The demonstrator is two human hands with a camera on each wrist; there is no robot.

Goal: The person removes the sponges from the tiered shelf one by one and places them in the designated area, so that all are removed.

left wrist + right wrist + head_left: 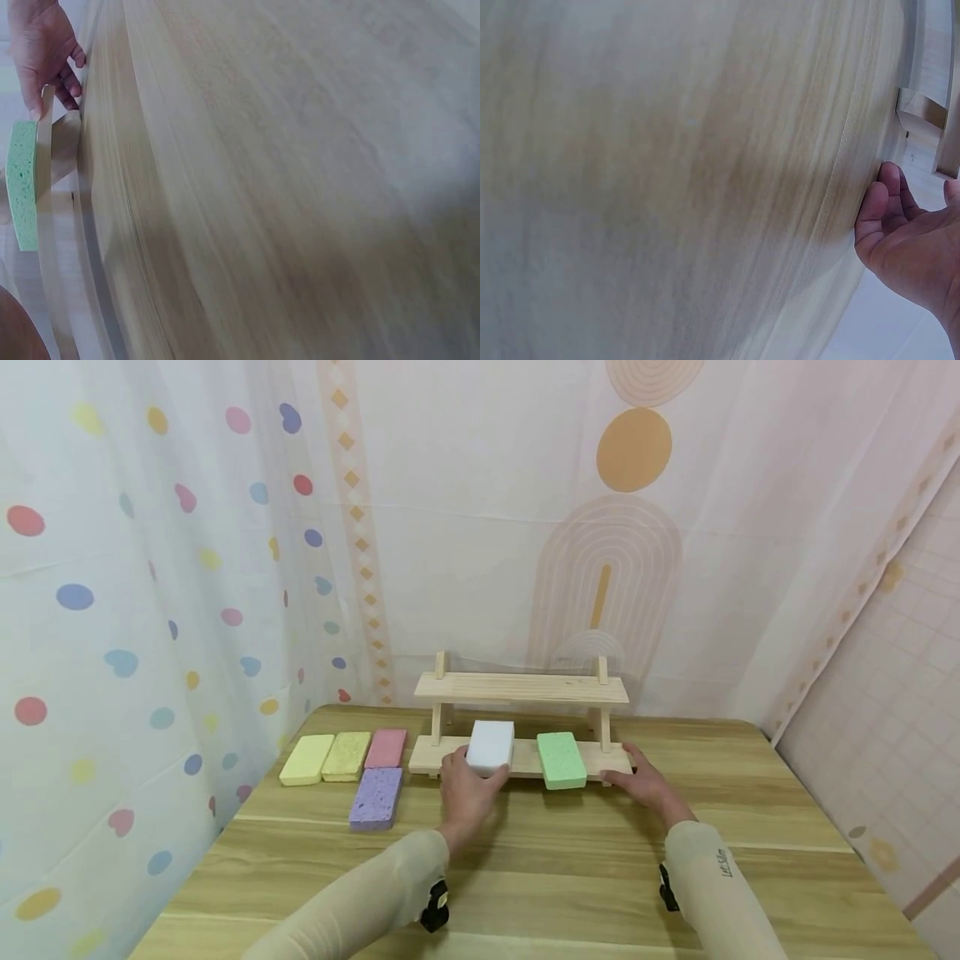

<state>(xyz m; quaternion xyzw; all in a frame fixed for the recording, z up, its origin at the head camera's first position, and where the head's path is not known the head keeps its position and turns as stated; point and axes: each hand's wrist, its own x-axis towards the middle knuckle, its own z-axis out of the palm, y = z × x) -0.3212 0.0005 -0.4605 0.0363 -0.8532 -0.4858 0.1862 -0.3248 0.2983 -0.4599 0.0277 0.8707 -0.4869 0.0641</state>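
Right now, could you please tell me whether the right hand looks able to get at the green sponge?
Probably yes: the green sponge lies on the lower shelf just left of the right hand, and nothing visible stands between them, though the fingers would likely leave the shelf's end first.

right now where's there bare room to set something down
Bare: the upper shelf, end to end; the table right of the right hand and in front of the green sponge. The lower shelf has a narrow gap between the white block and that sponge. Crowded: left of the shelves, where four sponges bunch together.
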